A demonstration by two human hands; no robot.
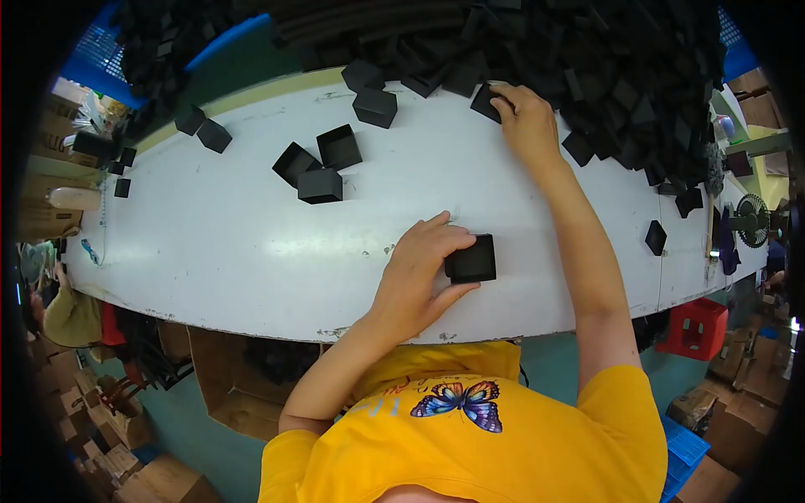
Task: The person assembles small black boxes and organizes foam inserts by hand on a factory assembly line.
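Observation:
My left hand (417,272) grips a small black box (472,259) on the white table near its front edge. Thumb and fingers press on its sides, and its open, hollow side faces up. Farther off, my right hand (527,121) reaches to the edge of a big heap of black boxes (620,92). Its fingers are closed on another black box (485,103) there. Left of centre, a closed-looking black box (320,186) lies against an open box (339,147) and a tilted one (296,163).
Two more black boxes (375,107) rest at the table's back edge, with a pair (214,135) farther left. A lone box (656,238) lies at right. Beyond it stand a small fan (749,221) and a red stool (694,329). Below the table is a cardboard carton (226,381).

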